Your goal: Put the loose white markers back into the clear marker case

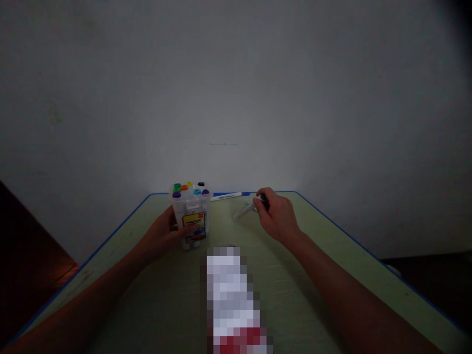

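Note:
My left hand [165, 233] wraps around the lower side of a clear plastic marker case [191, 216], which stands upright. Several markers stand inside it with green, orange, yellow, blue, black and purple caps showing. My right hand [276, 214] grips a white marker [245, 208] with a teal cap near the far side of the table, and my fingers hide part of it. A white marker with a blue cap [225, 196] lies on the table behind the case, just beyond both hands.
The light green table [350, 237] has a blue edge and meets a grey wall at the far side. A pixelated white and red object [230, 300] lies between my forearms near the front. A dark reddish surface [25, 255] fills the lower left.

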Demonstrator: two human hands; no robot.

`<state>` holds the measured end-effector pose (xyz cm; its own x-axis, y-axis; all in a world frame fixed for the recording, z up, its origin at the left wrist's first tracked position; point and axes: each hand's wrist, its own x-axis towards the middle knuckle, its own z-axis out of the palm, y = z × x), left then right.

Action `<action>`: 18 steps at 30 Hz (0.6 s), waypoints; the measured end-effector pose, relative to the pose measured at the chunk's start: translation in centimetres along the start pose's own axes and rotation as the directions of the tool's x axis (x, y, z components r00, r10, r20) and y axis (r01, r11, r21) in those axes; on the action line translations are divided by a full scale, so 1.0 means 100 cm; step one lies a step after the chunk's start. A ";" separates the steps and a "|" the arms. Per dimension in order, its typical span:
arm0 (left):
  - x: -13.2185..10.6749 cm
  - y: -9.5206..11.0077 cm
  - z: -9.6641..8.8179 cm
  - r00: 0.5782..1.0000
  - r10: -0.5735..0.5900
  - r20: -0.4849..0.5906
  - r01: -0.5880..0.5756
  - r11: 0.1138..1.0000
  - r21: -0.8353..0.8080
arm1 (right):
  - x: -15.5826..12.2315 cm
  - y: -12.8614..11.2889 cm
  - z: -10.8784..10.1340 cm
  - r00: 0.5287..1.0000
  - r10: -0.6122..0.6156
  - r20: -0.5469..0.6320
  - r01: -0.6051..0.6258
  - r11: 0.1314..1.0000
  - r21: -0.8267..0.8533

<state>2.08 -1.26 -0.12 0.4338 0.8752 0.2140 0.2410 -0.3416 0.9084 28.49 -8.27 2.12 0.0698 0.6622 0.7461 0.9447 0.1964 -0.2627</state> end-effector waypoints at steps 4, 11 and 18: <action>0.000 0.001 0.001 1.000 -0.003 -0.006 0.003 1.000 -0.005 | -0.001 0.000 0.000 1.000 0.005 0.008 -0.005 1.000 -0.004; 0.000 0.003 0.002 1.000 -0.016 -0.006 0.016 1.000 -0.016 | -0.002 0.002 0.002 1.000 -0.004 0.000 0.004 1.000 -0.003; 0.000 0.000 0.001 1.000 -0.013 -0.012 0.013 0.999 -0.046 | -0.001 0.003 0.002 1.000 -0.004 -0.011 0.004 1.000 -0.006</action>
<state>2.17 -1.30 -0.20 0.4205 0.8836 0.2061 0.2065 -0.3144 0.9265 28.69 -8.12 1.85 0.0697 0.6530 0.7541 0.9468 0.1949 -0.2563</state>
